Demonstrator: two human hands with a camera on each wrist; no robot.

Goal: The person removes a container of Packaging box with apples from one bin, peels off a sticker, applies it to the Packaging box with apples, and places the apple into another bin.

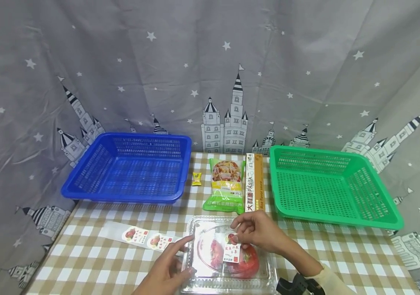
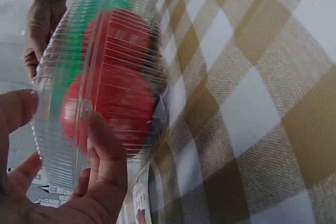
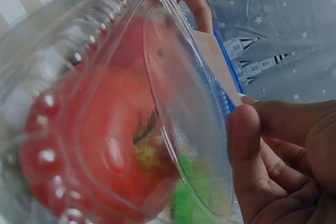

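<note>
clamshell box (image 1: 228,254): i see it low in the centre of the head frame, flat on the checked table (image 1: 342,254), clear plastic with red tomatoes (image 1: 244,262) inside.
right hand (image 1: 257,231): fingertips pinching a printed sticker (image 1: 232,250) against the lid, fingers curled over it.
left hand (image 1: 167,266): fingers fairly straight, thumb and forefinger braced on the box's left edge; no real grip.
label strip (image 1: 141,237): lies left of the box, two more stickers on it.
risk, sticker: i judge it could go on creased or skewed, since the lid is ribbed and domed.
risk, box: pressing down may flex the thin lid or slide the box, as the left hand only steadies it.
baskets: blue basket (image 1: 128,168) upper left, green basket (image 1: 331,186) upper right, well apart.
</note>
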